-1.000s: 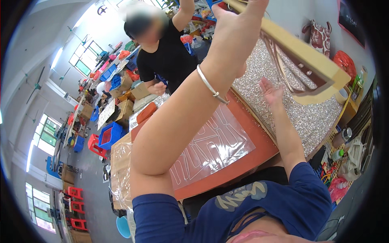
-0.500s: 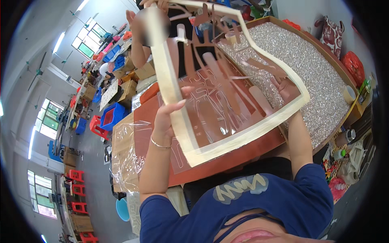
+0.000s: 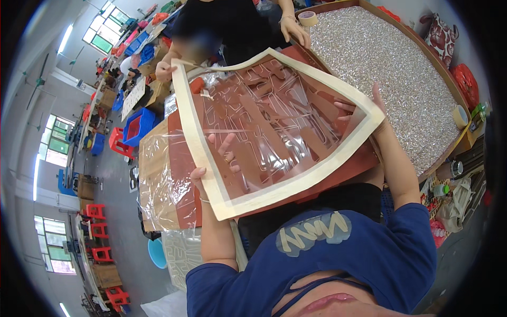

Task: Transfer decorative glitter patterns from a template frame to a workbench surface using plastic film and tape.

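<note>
A clear film sheet with a cream tape border (image 3: pixel 309 184) and brown cut-out shapes spans the space between my two hands. My left hand (image 3: pixel 205 175) grips its near left edge, thumb on the tape and fingers behind the film. At the right corner my right hand (image 3: pixel 376 108) holds the border, its fingers showing through the film. The sheet sags and bends above a reddish-brown board (image 3: pixel 182 182), which bears outlined shapes. Across from me, a co-worker's hand (image 3: pixel 165 71) pinches the far left corner. The co-worker's other hand (image 3: pixel 294 30) is beside the far edge, apart from the border.
A large shallow box of glittering silver stones (image 3: pixel 391 79) stands at the right, with tape rolls (image 3: pixel 308 19) on its far and right sides. Clear plastic wrap (image 3: pixel 161 182) covers a wooden board at left. Blue crates (image 3: pixel 140 127) and red stools (image 3: pixel 120 142) stand beyond.
The sheet has come down and lies flatter over the board. The co-worker's hand has moved left and down with its far corner; their other hand now shows near the stone box.
</note>
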Tool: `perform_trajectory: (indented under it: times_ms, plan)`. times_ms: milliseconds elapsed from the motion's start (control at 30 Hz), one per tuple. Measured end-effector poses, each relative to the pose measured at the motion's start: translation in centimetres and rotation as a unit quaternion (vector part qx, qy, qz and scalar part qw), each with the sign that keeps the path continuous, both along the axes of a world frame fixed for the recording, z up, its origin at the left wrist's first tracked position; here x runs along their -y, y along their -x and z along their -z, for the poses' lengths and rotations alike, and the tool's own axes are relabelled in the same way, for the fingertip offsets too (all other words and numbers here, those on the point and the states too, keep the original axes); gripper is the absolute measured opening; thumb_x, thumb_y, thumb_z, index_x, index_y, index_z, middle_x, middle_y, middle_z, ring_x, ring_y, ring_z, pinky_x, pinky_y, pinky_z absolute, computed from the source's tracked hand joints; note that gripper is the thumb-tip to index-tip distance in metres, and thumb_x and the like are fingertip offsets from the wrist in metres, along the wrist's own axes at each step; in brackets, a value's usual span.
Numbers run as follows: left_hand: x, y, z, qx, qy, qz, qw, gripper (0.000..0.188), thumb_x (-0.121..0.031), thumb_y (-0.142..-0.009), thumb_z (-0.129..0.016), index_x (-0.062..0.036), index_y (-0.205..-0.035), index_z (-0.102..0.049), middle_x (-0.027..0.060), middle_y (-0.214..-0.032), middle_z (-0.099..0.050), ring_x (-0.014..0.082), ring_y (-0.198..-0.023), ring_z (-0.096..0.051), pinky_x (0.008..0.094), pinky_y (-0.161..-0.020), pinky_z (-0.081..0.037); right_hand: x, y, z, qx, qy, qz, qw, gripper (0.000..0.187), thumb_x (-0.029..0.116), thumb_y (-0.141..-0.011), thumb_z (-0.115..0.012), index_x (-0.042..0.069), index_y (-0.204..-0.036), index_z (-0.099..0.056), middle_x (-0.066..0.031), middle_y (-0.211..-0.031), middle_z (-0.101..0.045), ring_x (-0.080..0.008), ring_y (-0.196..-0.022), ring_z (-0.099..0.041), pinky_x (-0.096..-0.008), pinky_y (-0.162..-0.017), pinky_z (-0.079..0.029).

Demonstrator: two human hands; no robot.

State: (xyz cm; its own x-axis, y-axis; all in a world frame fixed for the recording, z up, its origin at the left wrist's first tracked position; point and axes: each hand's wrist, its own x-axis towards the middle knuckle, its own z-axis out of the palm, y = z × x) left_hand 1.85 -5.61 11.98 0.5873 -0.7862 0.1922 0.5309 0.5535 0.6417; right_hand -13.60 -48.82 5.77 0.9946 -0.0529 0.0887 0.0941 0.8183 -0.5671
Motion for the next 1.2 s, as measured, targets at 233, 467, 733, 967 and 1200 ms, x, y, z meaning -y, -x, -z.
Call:
perform_trajectory:
  times_ms: [233,467,733,967,1200]
  plan:
    - [-3.3,1.2,3.4,-0.022,-0.012,-0.077,0.997,0.086,-0.033,-0.066,-0.061,-0.0099,-0.143,-0.029,0.0239,-0.143,-0.029,0.0305,-0.110,-0.052,0.0438,-0.081,-0.054,-0.8,0.5,1.1,-0.083,0.076,-0.090,0.990,0.062,0.012,-0.081,-0.058,-0.006,-0.135,-0.033,-0.0251,-0.122,-0.053,-0.0326,-0.097,-0.064,-0.0471,-0.085,-0.053]
    - [-6.1,1.2,6.7,-0.155,-0.153,-0.059,0.974,0.078,-0.011,-0.063,-0.060,-0.0130,-0.137,-0.035,0.0187,-0.141,-0.034,0.0351,-0.116,-0.049,0.0554,-0.089,-0.048,-3.0,0.4,0.9,-0.224,0.343,-0.031,0.912,0.057,-0.005,-0.077,-0.051,-0.003,-0.133,-0.038,-0.0213,-0.105,-0.063,-0.0241,-0.097,-0.064,-0.0347,-0.088,-0.049]
    - [-7.0,-2.1,2.9,-0.024,-0.135,-0.094,0.986,0.085,0.009,-0.061,-0.054,-0.0142,-0.140,-0.033,0.0178,-0.139,-0.038,0.0357,-0.118,-0.048,0.0556,-0.088,-0.051,-1.5,0.0,0.4,-0.106,0.267,0.101,0.952,0.063,-0.003,-0.079,-0.055,0.003,-0.138,-0.035,-0.0172,-0.120,-0.057,-0.0219,-0.091,-0.064,-0.0322,-0.076,-0.054]
    - [-10.1,-4.1,10.8,-0.070,-0.267,-0.108,0.955,0.065,0.006,-0.072,-0.056,0.0006,-0.134,-0.036,0.0225,-0.130,-0.047,0.0347,-0.104,-0.059,0.0483,-0.085,-0.055,-2.3,1.5,7.4,-0.305,0.446,0.122,0.833,0.035,0.010,-0.084,-0.061,-0.002,-0.116,-0.056,-0.0097,-0.097,-0.064,-0.0156,-0.080,-0.060,-0.0304,-0.074,-0.048]
    - [-10.1,-1.7,9.0,-0.019,-0.292,-0.192,0.937,0.034,-0.003,-0.085,-0.059,0.0034,-0.117,-0.051,0.0180,-0.110,-0.062,0.0275,-0.087,-0.065,0.0378,-0.077,-0.056,-5.6,2.8,2.1,-0.182,0.338,0.188,0.904,0.036,0.015,-0.086,-0.060,-0.002,-0.117,-0.054,-0.0056,-0.096,-0.063,-0.0099,-0.083,-0.058,-0.0256,-0.073,-0.046]
